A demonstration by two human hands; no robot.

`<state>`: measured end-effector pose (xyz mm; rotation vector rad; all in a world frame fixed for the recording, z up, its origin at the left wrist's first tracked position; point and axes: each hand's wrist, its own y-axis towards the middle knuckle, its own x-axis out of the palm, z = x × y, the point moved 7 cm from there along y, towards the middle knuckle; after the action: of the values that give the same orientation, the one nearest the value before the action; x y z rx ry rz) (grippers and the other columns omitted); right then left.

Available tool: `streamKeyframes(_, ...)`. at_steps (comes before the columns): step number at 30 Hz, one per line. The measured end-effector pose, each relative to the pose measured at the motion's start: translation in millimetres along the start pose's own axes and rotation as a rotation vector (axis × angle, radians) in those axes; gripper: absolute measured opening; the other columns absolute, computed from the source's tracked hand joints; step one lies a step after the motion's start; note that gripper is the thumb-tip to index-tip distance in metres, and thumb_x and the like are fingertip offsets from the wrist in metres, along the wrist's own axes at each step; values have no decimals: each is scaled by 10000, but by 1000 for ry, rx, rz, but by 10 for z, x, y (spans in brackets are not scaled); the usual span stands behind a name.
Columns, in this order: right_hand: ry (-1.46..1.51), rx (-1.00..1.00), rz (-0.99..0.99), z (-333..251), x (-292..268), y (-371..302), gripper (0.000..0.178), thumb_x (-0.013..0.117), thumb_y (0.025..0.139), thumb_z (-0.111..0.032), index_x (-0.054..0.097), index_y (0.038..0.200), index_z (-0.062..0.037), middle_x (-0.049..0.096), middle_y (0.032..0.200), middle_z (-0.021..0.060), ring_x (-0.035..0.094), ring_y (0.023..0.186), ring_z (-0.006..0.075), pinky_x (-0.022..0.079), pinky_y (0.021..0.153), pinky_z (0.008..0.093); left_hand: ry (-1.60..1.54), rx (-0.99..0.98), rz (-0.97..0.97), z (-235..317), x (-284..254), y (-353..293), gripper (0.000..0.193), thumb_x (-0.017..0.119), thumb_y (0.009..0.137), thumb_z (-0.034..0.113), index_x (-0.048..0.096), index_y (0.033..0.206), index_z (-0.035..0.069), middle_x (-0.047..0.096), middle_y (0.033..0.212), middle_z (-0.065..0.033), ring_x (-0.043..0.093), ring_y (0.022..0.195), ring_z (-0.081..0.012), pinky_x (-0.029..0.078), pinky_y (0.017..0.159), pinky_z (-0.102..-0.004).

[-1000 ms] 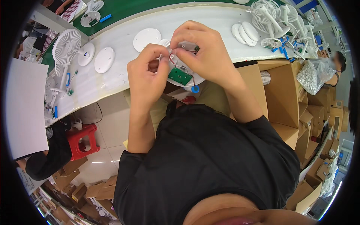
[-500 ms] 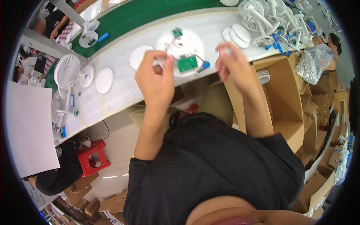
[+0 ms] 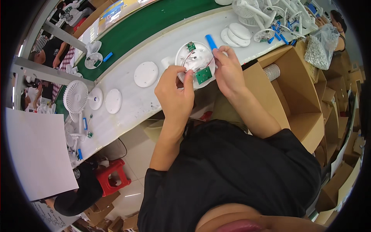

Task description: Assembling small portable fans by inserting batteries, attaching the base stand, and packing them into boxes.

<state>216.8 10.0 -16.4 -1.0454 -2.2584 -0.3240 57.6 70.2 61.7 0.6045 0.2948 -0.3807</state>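
Note:
A round white fan base [image 3: 181, 58] lies with its inside facing up on the bench in front of me. A small green circuit board [image 3: 191, 46] sits at its far side and a larger green board [image 3: 203, 75] at its near right, with thin wires between. My left hand [image 3: 174, 88] pinches at the base's near left edge; what its fingertips hold is too small to make out. My right hand [image 3: 230, 73] is at the base's right side, fingers closed around the lower end of a blue cylindrical battery [image 3: 210, 41], which points up and away.
White discs [image 3: 146, 74] lie on the bench to the left, near a white fan [image 3: 75, 96]. Stacked white covers [image 3: 236, 34] and several fans [image 3: 257, 15] stand at the right. An open cardboard box [image 3: 297, 92] is beside my right arm. A green conveyor belt [image 3: 158, 24] runs behind.
My right hand has come down and left to the base and now grips the battery, which has swung to the far right side. My left hand still pinches at the left edge.

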Motion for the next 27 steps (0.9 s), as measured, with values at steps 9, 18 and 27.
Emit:
streamKeyframes(9, -190, -172, -283, -448, 400, -180, 191, 619, 894, -30, 609, 1084, -11, 606, 1032, 92, 525, 942, 127, 453, 790, 263, -91, -89, 56, -59, -129, 78, 96, 668, 830, 55, 597, 875, 9, 590, 741, -55, 454, 556, -124, 394, 494, -235)
streamKeyframes(18, -827, -493, -469, -384, 600, -100, 161, 648, 860, -4, 697, 1013, 2, 590, 1087, 89, 521, 983, 158, 471, 796, 265, -124, -67, 131, -135, -272, 121, 141, 700, 852, 86, 584, 853, 6, 578, 706, -54, 447, 530, -102, 421, 499, -229)
streamKeyframes(27, -318, -61, -600, -75, 664, -31, 211, 654, 832, 27, 700, 1038, 10, 532, 1151, 95, 526, 988, 185, 458, 843, 258, -150, -111, 233, -303, -441, 55, 194, 721, 861, 114, 565, 865, -1, 583, 729, -58, 493, 573, -89, 435, 524, -205)
